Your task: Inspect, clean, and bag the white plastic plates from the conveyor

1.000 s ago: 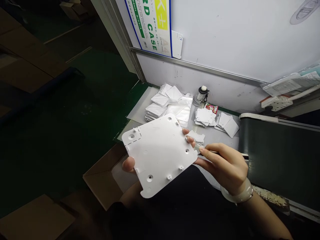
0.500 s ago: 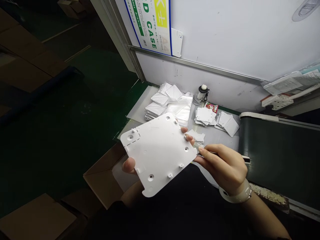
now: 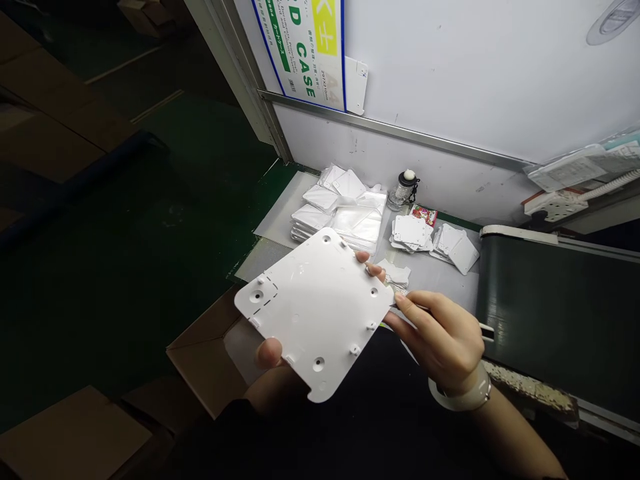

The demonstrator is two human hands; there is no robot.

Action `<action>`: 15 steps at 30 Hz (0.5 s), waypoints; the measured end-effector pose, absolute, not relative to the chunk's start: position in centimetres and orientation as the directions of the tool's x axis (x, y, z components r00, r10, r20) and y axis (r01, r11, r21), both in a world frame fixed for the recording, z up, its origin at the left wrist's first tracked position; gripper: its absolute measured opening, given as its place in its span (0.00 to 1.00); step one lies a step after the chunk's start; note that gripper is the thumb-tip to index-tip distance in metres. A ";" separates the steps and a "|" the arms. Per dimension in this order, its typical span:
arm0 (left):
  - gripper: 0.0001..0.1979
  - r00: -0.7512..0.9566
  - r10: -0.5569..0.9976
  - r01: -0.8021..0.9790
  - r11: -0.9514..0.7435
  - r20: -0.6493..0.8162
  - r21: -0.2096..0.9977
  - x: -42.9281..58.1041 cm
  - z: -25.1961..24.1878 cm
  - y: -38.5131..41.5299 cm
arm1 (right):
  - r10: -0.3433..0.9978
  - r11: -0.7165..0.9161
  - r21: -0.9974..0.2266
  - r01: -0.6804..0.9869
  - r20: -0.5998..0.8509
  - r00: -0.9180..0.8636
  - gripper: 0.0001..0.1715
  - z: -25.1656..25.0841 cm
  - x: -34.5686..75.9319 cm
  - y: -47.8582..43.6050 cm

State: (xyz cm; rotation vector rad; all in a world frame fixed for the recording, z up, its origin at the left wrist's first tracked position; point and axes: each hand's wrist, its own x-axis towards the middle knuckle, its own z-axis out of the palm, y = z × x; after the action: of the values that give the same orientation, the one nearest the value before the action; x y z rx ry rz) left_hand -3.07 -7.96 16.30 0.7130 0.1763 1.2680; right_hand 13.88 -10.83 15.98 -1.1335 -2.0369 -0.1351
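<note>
My left hand (image 3: 270, 352) grips a white plastic plate (image 3: 305, 303) from below, its thumb on the near left edge and fingertips curled over the far right edge. The plate is tilted, showing screw holes, small clips and a dashed dark line round one corner. At its right corner is my right hand (image 3: 445, 343), closed, with thumb and finger pinched close to the edge. A slim tool (image 3: 487, 332) with a dark and pale end sticks out behind this hand; its tip is hidden, so its kind is unclear. A pale band circles the right wrist.
Stacked white plates in clear bags (image 3: 315, 217) and loose white plate piles (image 3: 411, 232) lie on the grey table. A bottle (image 3: 402, 190) stands by the wall. To the right runs a dark conveyor belt (image 3: 555, 313); an open cardboard box (image 3: 200, 357) sits below left.
The plate has turned slightly in my left hand, its near corner swinging right. My right hand has shifted a little left, staying at the plate's right corner.
</note>
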 end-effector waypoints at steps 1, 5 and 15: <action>0.43 0.308 0.909 -0.815 0.100 0.280 0.570 -3.0 16.1 -8.0 | 0.674 0.591 -0.263 0.762 0.680 -0.289 0.10 16.0 13.8 -10.9; 0.46 0.286 0.912 -0.776 0.041 0.294 0.629 -2.8 15.6 -8.1 | 0.667 0.583 -0.258 0.771 0.693 -0.273 0.11 15.8 13.6 -11.0; 0.48 0.102 0.891 -0.802 -0.190 0.442 0.567 -1.8 14.6 -8.0 | 0.679 0.580 -0.276 0.767 0.684 -0.267 0.12 15.8 13.2 -11.5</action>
State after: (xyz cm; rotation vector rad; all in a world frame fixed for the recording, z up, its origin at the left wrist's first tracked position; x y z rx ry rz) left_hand -1.83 -7.99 14.61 0.8834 0.1323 1.5264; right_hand 13.18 -11.49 15.76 -1.1515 -2.0098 -0.1394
